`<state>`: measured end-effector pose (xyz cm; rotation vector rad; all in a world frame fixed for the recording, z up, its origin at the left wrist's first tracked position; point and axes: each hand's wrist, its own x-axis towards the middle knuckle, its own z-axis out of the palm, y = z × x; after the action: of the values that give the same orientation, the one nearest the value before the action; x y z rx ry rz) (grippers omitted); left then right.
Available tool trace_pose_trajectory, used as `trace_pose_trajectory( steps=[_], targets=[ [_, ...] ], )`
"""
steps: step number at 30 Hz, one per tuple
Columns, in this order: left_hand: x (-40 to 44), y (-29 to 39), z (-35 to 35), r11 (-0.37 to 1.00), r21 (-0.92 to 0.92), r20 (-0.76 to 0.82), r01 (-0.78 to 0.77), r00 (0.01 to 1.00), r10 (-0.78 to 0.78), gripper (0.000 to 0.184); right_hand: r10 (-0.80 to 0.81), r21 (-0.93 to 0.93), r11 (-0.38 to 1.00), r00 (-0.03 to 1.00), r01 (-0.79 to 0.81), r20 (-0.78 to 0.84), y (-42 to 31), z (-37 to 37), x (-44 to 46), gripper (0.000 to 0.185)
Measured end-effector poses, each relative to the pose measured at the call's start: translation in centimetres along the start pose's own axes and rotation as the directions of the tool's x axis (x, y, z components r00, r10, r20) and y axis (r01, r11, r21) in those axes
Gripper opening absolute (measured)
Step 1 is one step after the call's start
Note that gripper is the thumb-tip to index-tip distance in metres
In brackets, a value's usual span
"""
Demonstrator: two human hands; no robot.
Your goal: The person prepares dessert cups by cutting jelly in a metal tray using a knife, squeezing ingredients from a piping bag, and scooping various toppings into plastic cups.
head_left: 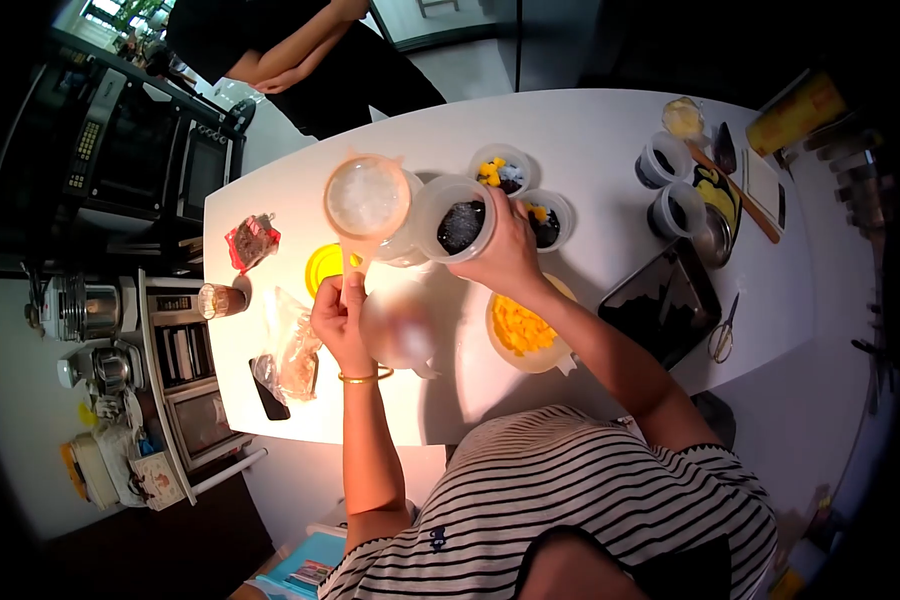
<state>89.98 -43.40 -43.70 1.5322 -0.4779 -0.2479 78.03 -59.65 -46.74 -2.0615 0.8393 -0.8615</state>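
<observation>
My left hand [340, 315] is closed round the handle of a pale strainer [368, 197], which holds whitish, translucent contents above a clear container. Beside it, my right hand [505, 245] grips a clear plastic cup [454, 220] with dark contents, tilted toward the strainer. Two more cups with dark contents and yellow pieces, a far cup [500, 172] and a nearer cup [547, 220], stand just beyond my right hand. Under my right forearm is a bowl of yellow cubes [522, 328]. A bowl [402, 330] with blurred contents sits right of my left hand.
On the white table [590, 130] are a black tray [662, 303], scissors [725, 335], two cups of dark contents [662, 160] at right, a red packet [253, 243], a glass [221, 301], a plastic bag [292, 350] and a phone [269, 388]. A person [300, 60] stands across the table.
</observation>
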Motion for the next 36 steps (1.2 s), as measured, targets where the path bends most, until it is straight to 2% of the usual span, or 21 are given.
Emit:
trace_pose_trajectory(
  steps=[2, 6, 7, 11, 13, 17, 22, 36],
  targets=[
    [-1.1, 1.1, 0.4, 0.980, 0.154, 0.103, -0.123, 0.989, 0.108, 0.022, -0.009, 0.008, 1.000, 1.000, 0.009, 0.023, -0.7, -0.3, 0.1, 0.077],
    [-1.9, 0.2, 0.8, 0.888, 0.330, 0.165, -0.321, 0.946, 0.280, 0.023, 0.042, -0.004, 0.999, 0.998, -0.042, 0.042, -1.1, -0.5, -0.2, 0.079],
    [-2.5, 2.6, 2.0, 0.921, 0.295, 0.150, -0.255, 0.964, 0.219, 0.023, 0.042, -0.008, 0.999, 0.999, -0.042, 0.033, -1.1, -0.4, -0.3, 0.080],
    [-2.8, 2.8, 2.5, 0.934, 0.270, 0.163, -0.233, 0.967, 0.194, 0.023, 0.033, 0.006, 0.999, 0.999, -0.033, 0.030, -0.9, -0.5, -0.4, 0.080],
    [-2.7, 2.2, 2.1, 0.881, 0.367, 0.219, -0.298, 0.948, 0.230, 0.021, 0.033, 0.032, 0.999, 0.999, -0.034, 0.021, -0.9, -0.6, -0.4, 0.080],
    [-2.9, 2.5, 2.6, 0.906, 0.327, 0.214, -0.270, 0.955, 0.207, 0.021, 0.038, 0.030, 0.999, 0.999, -0.039, 0.036, -0.9, -0.8, -0.5, 0.081],
    [-2.7, 2.4, 2.6, 0.851, 0.397, 0.243, -0.344, 0.934, 0.264, 0.021, -0.002, 0.047, 0.999, 1.000, 0.003, -0.015, -0.6, -0.8, -0.6, 0.080],
    [-2.7, 2.3, 3.2, 0.874, 0.353, 0.241, -0.333, 0.935, 0.259, 0.022, -0.007, 0.067, 0.998, 0.998, 0.011, -0.059, 0.1, -1.0, -0.8, 0.079]
  ],
)
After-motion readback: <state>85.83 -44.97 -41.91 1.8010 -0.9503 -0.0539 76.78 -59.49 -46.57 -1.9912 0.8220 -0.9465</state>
